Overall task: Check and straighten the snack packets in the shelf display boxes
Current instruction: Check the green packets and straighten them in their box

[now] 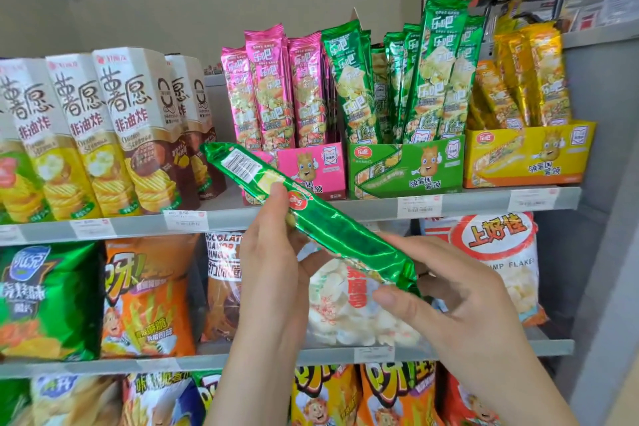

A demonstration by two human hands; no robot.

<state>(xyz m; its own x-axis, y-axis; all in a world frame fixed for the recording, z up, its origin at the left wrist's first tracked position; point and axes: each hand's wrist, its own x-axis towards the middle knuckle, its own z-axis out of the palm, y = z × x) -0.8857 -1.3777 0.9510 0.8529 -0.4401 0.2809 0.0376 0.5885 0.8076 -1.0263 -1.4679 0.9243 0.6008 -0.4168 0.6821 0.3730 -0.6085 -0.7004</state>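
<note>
Shiny green packet (311, 221) with a white barcode panel and red oval logo. Display boxes: pink (311, 168), green (408, 169), yellow (529, 156), holding matching packets.

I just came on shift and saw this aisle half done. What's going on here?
A person is checking snack packets at the shelf. Both hands hold one long green packet out in front, barcode side up: the left hand grips its middle, the right hand its lower end. The green display box it matches stands between a pink box and a yellow box, all holding upright packets.
</note>
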